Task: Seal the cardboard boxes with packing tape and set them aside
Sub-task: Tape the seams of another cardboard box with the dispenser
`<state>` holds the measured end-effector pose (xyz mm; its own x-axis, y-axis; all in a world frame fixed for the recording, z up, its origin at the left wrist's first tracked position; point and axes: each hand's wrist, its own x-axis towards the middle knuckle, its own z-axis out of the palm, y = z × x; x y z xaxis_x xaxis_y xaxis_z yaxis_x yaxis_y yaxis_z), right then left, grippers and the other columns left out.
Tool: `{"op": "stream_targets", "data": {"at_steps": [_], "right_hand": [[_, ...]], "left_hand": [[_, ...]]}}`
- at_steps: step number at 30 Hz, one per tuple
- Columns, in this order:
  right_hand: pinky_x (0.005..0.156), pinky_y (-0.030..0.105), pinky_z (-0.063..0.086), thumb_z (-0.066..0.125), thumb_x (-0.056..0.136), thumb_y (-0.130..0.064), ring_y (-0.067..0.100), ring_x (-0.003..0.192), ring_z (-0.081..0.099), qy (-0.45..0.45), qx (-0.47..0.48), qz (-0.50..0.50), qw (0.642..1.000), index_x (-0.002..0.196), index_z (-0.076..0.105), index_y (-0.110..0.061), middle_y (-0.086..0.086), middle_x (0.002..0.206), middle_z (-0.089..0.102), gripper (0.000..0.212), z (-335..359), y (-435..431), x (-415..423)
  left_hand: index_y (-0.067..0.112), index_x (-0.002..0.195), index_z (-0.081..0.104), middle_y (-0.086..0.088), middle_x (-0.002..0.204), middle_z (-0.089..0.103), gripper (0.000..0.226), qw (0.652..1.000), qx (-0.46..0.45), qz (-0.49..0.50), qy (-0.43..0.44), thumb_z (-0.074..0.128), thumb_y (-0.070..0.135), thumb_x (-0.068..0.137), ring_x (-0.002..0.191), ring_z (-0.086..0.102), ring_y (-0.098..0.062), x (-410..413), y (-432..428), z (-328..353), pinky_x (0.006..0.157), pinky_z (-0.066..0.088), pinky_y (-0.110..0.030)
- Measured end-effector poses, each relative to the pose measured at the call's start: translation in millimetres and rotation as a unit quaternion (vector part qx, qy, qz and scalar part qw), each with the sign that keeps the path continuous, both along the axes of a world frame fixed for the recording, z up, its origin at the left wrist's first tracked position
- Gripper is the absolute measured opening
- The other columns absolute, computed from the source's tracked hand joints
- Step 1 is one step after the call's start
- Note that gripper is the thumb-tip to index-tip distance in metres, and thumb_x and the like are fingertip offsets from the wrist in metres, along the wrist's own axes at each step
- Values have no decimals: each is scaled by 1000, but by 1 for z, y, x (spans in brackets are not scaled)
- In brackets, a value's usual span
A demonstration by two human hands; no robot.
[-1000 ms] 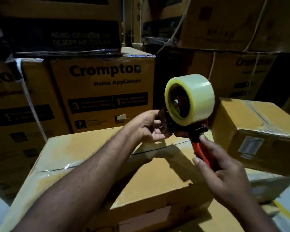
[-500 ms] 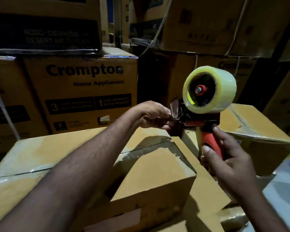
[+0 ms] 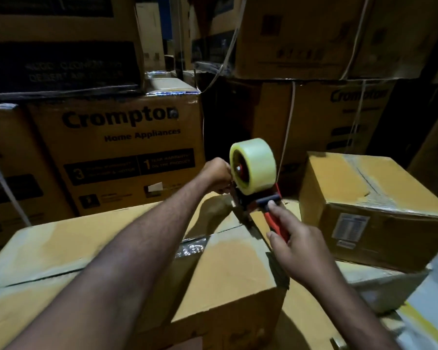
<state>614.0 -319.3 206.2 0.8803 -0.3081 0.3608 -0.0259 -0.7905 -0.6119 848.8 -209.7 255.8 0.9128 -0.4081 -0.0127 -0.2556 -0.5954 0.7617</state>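
Two hands (image 3: 299, 251) press tape dispenser (image 3: 256, 188) onto closed cardboard box (image 3: 233, 271).

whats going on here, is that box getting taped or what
A person is about to tape a cardboard box. The right hand holds a tape dispenser by its red handle, its front end down at the box's far top edge. The left hand is at the dispenser's front, apparently on the loose tape end, though that is hidden. The roll looks nearly full. A taped smaller box sits to the right, with stacked cartons behind.
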Motion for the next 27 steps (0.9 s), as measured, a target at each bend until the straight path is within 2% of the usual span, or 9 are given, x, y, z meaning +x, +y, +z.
{"op": "stream_targets", "data": {"at_steps": [4,7,9,13,16,19,21,23,27], "right_hand": [[86,33,56,61,96,-28,17,111,58,21,-3,-15,1000,148,32,-47,-1,132,60,64,-4,4,12],[81,32,55,62,95,-31,18,100,61,28,18,-48,998,148,34,-47,4,125,63,62,-7,2,24],[81,37,57,61,95,-34,19,96,62,28,44,-64,997,147,35,-46,5,123,64,60,-7,2,32],[91,40,55,62,95,-31,20,111,60,25,78,-76,994,148,38,-39,3,134,59,59,-2,3,45],[91,37,54,62,95,-30,20,113,59,33,69,-79,994,148,38,-38,3,136,58,59,0,5,50],[91,35,53,62,95,-30,19,113,59,36,67,-84,994,148,39,-38,3,135,59,59,2,7,57],[93,35,52,62,95,-29,17,115,58,38,71,-84,993,148,39,-37,2,137,57,58,3,7,58],[92,34,53,62,95,-29,14,110,57,39,71,-85,993,148,38,-38,1,138,56,59,4,8,59],[87,33,55,62,95,-29,9,101,53,47,73,-84,993,148,35,-40,-1,136,55,61,3,9,59]], "left_hand": [[15,92,68,-6,90,72,8,999,-29,16,-16,64,22,96,76,73,-21,17,-12,-13,64,62,-33],[21,74,63,4,75,64,20,996,36,-4,-76,68,10,90,63,62,-9,27,-17,-20,47,47,-21],[21,75,68,5,77,64,24,993,67,-6,-98,68,0,86,62,58,-5,36,-18,-24,43,41,-18],[18,91,75,2,91,69,19,993,73,-13,-90,71,0,87,72,60,-5,52,-22,-29,49,44,-18],[14,92,74,2,85,67,18,995,68,-17,-76,69,-3,87,72,62,-8,59,-28,-32,50,49,-21],[9,91,75,-1,81,68,17,996,63,-23,-55,68,-6,86,78,68,-16,74,-32,-35,67,61,-32],[9,90,74,-2,81,67,14,997,64,-25,-41,67,-4,88,78,68,-16,78,-32,-36,68,61,-33],[11,90,73,-2,84,68,12,997,67,-32,-37,67,0,91,77,66,-13,83,-32,-37,66,59,-30],[9,101,73,1,82,65,13,996,69,-51,-13,64,4,95,78,64,-12,87,-26,-34,74,59,-31]]}}
